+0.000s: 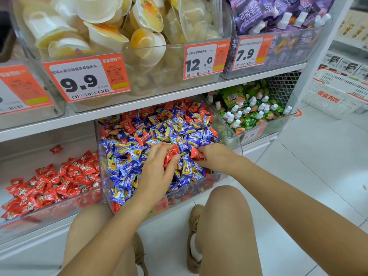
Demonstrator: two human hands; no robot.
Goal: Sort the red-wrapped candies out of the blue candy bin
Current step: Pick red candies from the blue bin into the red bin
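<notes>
On the lower shelf (59, 120), the candy bin (199, 188) sits in the middle, with a second bin (59, 206) of candies just to its left and a pouch bin (278, 124) to its right. Both hands reach into the middle bin near its front edge: the left hand (157, 172) beside the right hand (217, 156), each holding candy (170, 154). On the upper shelf (258, 71), cup bins (139, 76) stand above, a pouch bin (288, 52) at its right end. A basket (334, 92) rests on the floor (318, 156) at the right.

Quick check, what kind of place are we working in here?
Most likely a bulk snack shop: clear shelf bins of wrapped candies and jelly cups, orange price tags on the bin fronts, and a shopping basket on the tiled floor.
</notes>
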